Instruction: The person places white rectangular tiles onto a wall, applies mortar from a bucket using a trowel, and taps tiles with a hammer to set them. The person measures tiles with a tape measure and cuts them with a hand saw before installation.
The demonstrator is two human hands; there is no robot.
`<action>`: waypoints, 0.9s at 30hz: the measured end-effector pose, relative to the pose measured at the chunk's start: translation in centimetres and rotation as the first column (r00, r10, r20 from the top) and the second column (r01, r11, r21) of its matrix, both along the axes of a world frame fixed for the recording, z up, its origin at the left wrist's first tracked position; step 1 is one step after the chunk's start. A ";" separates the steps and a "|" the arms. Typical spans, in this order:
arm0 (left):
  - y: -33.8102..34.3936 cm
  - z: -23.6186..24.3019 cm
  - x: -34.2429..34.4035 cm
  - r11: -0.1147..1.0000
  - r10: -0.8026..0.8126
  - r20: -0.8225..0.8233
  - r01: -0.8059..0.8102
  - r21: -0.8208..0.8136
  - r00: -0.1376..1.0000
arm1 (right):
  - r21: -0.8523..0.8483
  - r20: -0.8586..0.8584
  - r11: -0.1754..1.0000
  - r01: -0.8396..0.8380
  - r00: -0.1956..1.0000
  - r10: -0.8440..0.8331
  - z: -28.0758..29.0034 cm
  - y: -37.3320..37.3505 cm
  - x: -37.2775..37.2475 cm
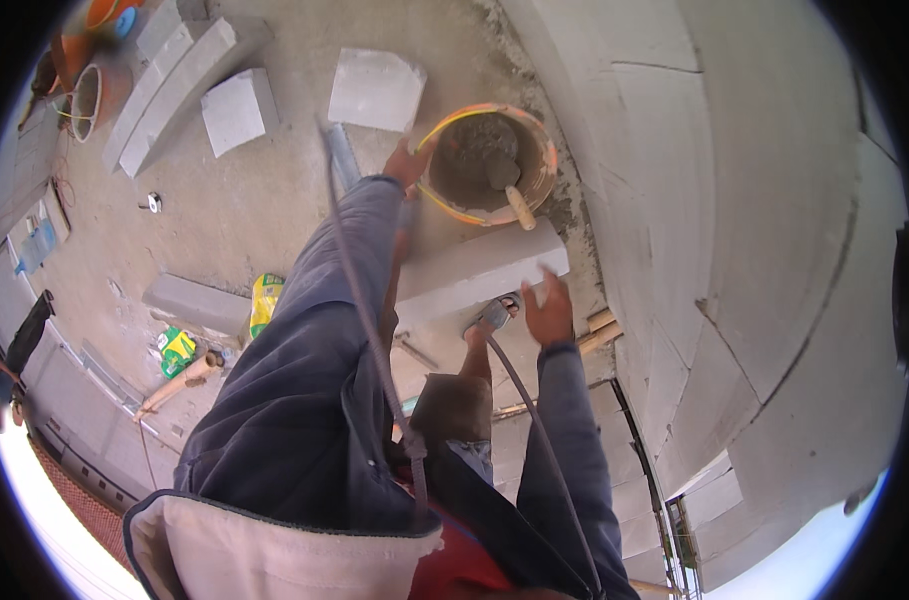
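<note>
On the far left I see grey blocks (189, 70) lying on the floor. My left hand (406, 163) grips the rim of the orange mortar bucket (546, 160), a trowel (509, 185) inside. Nearer right, my right hand (549, 312) hangs empty, fingers spread, just beside a long block (474, 270).

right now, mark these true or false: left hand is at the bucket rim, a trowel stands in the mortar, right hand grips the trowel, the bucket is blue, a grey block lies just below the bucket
1. The left hand is at the rim of the bucket. True.
2. A trowel stands in the mortar. True; its wooden handle leans over the rim.
3. The right hand grips the trowel. False: it is open, fingers spread, apart from the trowel and below the grey block.
4. The bucket is blue. False: its rim is orange.
5. A grey block lies just below the bucket. True.
</note>
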State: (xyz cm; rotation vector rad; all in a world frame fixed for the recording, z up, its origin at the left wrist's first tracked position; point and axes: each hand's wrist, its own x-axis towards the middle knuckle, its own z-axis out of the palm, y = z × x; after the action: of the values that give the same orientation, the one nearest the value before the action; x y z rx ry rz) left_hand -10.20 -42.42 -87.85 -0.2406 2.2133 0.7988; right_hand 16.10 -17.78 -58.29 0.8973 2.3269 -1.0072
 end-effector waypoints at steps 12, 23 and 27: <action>7.8 22.6 4.6 0.975 -0.079 -0.137 0.105 0.195 0.987 | 0.031 0.197 0.998 0.052 0.979 -0.057 -8.4 -1.2 -2.5; 2.5 59.3 21.7 0.948 -0.163 -0.453 0.266 0.175 0.877 | 0.067 0.072 0.976 -0.208 0.976 0.204 22.3 -2.3 10.0; 2.1 70.0 28.1 0.929 -0.060 -0.508 0.235 0.287 0.859 | 0.376 -0.138 0.868 -0.323 0.907 0.398 35.1 -0.9 19.0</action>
State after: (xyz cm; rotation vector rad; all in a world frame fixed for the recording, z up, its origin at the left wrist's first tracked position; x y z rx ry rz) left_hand 17.92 -40.32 -17.88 0.3461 2.4619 1.2441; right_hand 35.09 -18.70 -23.23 0.4473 2.7737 -0.5662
